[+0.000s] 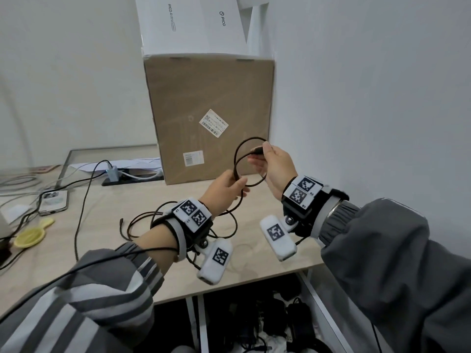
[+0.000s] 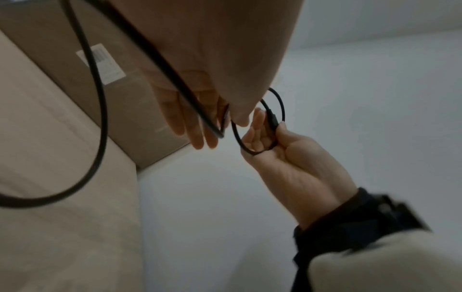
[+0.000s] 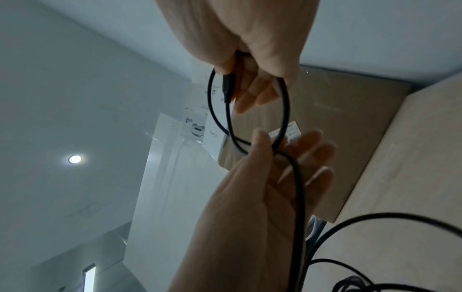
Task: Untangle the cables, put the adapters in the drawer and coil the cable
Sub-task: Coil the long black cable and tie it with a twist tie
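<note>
Both hands are raised above the wooden desk (image 1: 267, 225) with a thin black cable (image 1: 251, 138) bent into a small loop between them. My right hand (image 1: 276, 166) pinches the cable's plug end (image 1: 257, 150) between thumb and fingers; the right wrist view shows the plug (image 3: 226, 87) under that hand (image 3: 257, 39). My left hand (image 1: 224, 191) holds the loop where the cable crosses, thumb pressing it on the fingers (image 3: 310, 158). The rest of the cable lies tangled (image 1: 142, 225) on the desk below my left wrist. Dark adapters (image 1: 295, 324) lie in the space under the desk edge.
A large cardboard box (image 1: 211, 110) stands at the back against the right wall, with a white box (image 1: 191, 24) on top. At the left are a phone (image 1: 53, 201), a yellow object (image 1: 30, 234), a grey hub (image 1: 113, 171) and another black cable (image 1: 84, 200).
</note>
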